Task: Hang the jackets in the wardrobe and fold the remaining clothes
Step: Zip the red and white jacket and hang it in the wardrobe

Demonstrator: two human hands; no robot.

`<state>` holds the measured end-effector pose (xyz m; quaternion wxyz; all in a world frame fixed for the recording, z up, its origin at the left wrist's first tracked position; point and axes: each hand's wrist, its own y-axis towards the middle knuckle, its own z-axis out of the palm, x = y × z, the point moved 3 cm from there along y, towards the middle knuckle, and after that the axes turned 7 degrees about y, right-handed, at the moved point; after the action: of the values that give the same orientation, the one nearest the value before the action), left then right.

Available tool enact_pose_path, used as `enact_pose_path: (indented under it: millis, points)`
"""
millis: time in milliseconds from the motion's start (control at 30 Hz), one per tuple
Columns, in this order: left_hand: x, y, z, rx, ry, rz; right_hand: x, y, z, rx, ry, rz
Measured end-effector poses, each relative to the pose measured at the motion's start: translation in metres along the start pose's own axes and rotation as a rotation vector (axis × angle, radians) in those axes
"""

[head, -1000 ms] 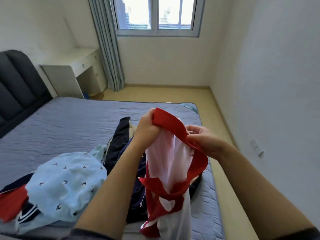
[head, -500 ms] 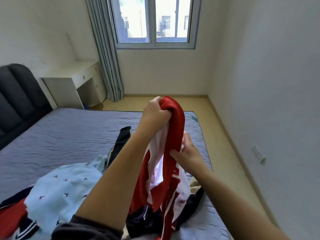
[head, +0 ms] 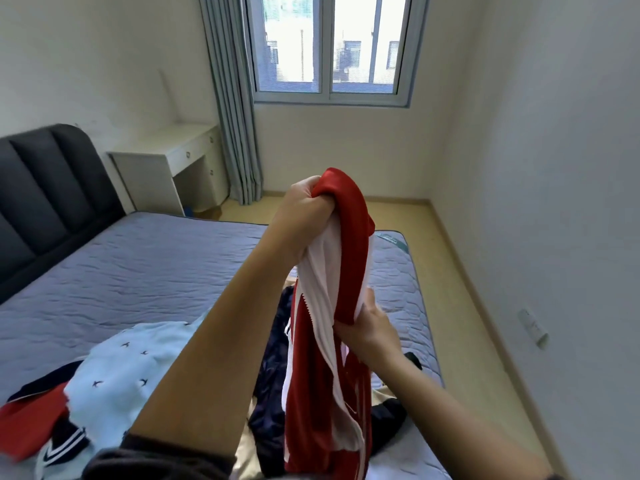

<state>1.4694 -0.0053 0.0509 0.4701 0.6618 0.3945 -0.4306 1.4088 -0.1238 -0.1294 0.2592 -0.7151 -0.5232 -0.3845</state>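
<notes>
A red and white garment [head: 332,341] hangs bunched above the bed. My left hand [head: 304,213] grips its top end, raised high. Lower down, my right hand [head: 367,327] grips the red band at its side. The bottom of the garment trails down to the pile below. On the bed lie a light blue shirt with small dark bird prints [head: 131,368], a dark navy garment [head: 273,368] and a red and navy piece [head: 31,424] at the left edge.
The bed has a grey quilted mattress [head: 145,271] and a dark padded headboard [head: 45,188]. A white desk [head: 173,161] stands in the far corner by grey curtains [head: 232,109] and a window [head: 329,46]. Wooden floor [head: 460,271] runs along the right wall.
My left hand has lifted the garment's top end higher. My right hand has slid down from the top to grip the red band lower on the hanging cloth.
</notes>
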Motion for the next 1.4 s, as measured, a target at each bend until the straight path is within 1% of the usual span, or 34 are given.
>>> enact_pose_path:
  millis: [100, 167, 200, 267, 333, 433, 467, 567, 600, 633, 667, 733, 767, 800, 833, 867, 900, 933, 967, 1000, 1033, 1100, 1133, 1200, 1233, 1267, 1300, 1333, 1367, 1400]
  points:
    - [0.004, -0.001, -0.003, -0.001, -0.019, -0.007, -0.013, 0.003, 0.002, 0.026, -0.133, 0.052]
    - [0.011, 0.000, -0.014, -0.037, 0.016, -0.023, -0.019, 0.010, -0.012, 0.028, -0.152, 0.078]
    - [0.016, 0.002, -0.021, -0.070, 0.034, -0.035, -0.022, 0.014, -0.024, 0.010, -0.164, 0.071]
    - [0.027, 0.006, -0.038, -0.141, 0.044, -0.077, -0.027, 0.020, -0.050, -0.087, -0.238, 0.022]
    - [0.037, 0.009, -0.048, -0.193, 0.031, -0.105, -0.034, 0.024, -0.073, -0.169, -0.303, 0.011]
    - [0.043, 0.012, -0.047, -0.174, 0.058, -0.086, -0.038, 0.028, -0.081, -0.127, -0.364, 0.048]
    - [0.044, 0.014, -0.048, -0.167, 0.086, -0.080, -0.038, 0.028, -0.083, -0.122, -0.391, 0.073]
    - [0.049, 0.017, -0.061, -0.198, 0.245, -0.070, -0.037, 0.031, -0.102, -0.212, -0.443, 0.145]
    - [0.053, 0.017, -0.067, -0.201, 0.295, -0.079, -0.036, 0.033, -0.112, -0.232, -0.387, 0.170]
    - [0.056, 0.015, -0.071, -0.196, 0.327, -0.081, -0.032, 0.037, -0.121, -0.251, -0.269, 0.178]
    - [0.058, 0.015, -0.074, -0.193, 0.350, -0.066, -0.027, 0.041, -0.130, -0.258, -0.072, 0.190]
    - [0.054, 0.015, -0.079, -0.245, 0.412, 0.036, -0.006, 0.046, -0.144, -0.253, 0.473, 0.169]
    - [0.050, 0.015, -0.082, -0.308, 0.449, 0.096, 0.007, 0.048, -0.152, -0.216, 0.632, 0.088]
    - [0.048, 0.018, -0.089, -0.383, 0.490, 0.130, 0.020, 0.047, -0.161, -0.148, 0.629, -0.025]
    - [0.046, 0.021, -0.098, -0.449, 0.530, 0.126, 0.031, 0.046, -0.167, -0.045, 0.490, -0.129]
    - [0.048, 0.024, -0.109, -0.503, 0.566, 0.091, 0.036, 0.045, -0.170, 0.059, 0.237, -0.188]
    - [0.053, 0.027, -0.118, -0.524, 0.596, 0.045, 0.035, 0.045, -0.170, 0.118, -0.077, -0.208]
    - [0.059, 0.029, -0.124, -0.516, 0.619, 0.009, 0.025, 0.048, -0.168, 0.129, -0.368, -0.181]
    - [0.064, 0.029, -0.124, -0.490, 0.658, -0.006, 0.015, 0.051, -0.165, 0.118, -0.550, -0.111]
    - [0.068, 0.028, -0.121, -0.469, 0.701, -0.005, 0.007, 0.052, -0.163, 0.078, -0.620, -0.021]
    - [0.073, 0.026, -0.117, -0.466, 0.738, -0.004, 0.000, 0.055, -0.161, 0.034, -0.607, 0.058]
    - [0.078, 0.021, -0.112, -0.502, 0.761, -0.021, -0.007, 0.055, -0.161, -0.069, -0.557, 0.157]
    - [0.080, 0.020, -0.113, -0.529, 0.752, -0.037, -0.007, 0.056, -0.164, -0.129, -0.555, 0.171]
    - [0.079, 0.020, -0.120, -0.527, 0.755, -0.053, -0.003, 0.056, -0.174, -0.260, -0.608, 0.116]
    - [0.077, 0.021, -0.122, -0.493, 0.740, -0.067, 0.001, 0.057, -0.177, -0.309, -0.585, 0.081]
    - [0.076, 0.027, -0.124, -0.456, 0.702, -0.080, 0.007, 0.058, -0.179, -0.324, -0.461, 0.062]
    - [0.073, 0.033, -0.124, -0.419, 0.599, -0.116, 0.015, 0.062, -0.180, -0.309, -0.242, 0.060]
    - [0.069, 0.038, -0.124, -0.371, 0.460, -0.172, 0.024, 0.065, -0.179, -0.259, 0.001, 0.083]
    - [0.063, 0.042, -0.121, -0.331, 0.307, -0.257, 0.035, 0.068, -0.178, -0.214, 0.206, 0.103]
    - [0.060, 0.045, -0.120, -0.310, 0.205, -0.329, 0.047, 0.069, -0.178, -0.190, 0.318, 0.097]
